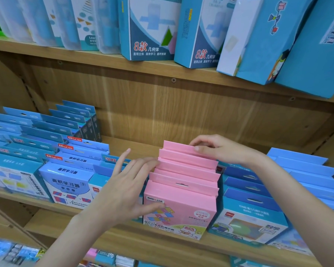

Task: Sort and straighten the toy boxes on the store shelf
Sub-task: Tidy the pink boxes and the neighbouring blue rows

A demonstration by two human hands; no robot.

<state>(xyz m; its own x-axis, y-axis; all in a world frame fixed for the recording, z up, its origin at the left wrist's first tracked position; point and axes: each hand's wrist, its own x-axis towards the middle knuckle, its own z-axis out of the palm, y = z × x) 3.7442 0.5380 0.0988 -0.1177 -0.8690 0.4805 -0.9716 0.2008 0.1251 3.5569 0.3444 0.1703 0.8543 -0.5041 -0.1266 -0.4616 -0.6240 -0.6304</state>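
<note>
A row of several pink toy boxes (181, 191) stands one behind another on the middle wooden shelf (162, 241). My left hand (127, 185) lies flat against the row's left side, fingers straight, thumb on the front box's face. My right hand (218, 149) reaches over the back of the row and pinches the top flap of the rearmost pink box (178, 148). The boxes fan slightly, each tab showing above the one in front.
Blue boxes (249, 211) crowd the pink row on the right, and more blue boxes (66, 182) stand in rows on the left. Tall blue and white boxes (150, 29) lean on the upper shelf. Bare shelf lies behind the pink row.
</note>
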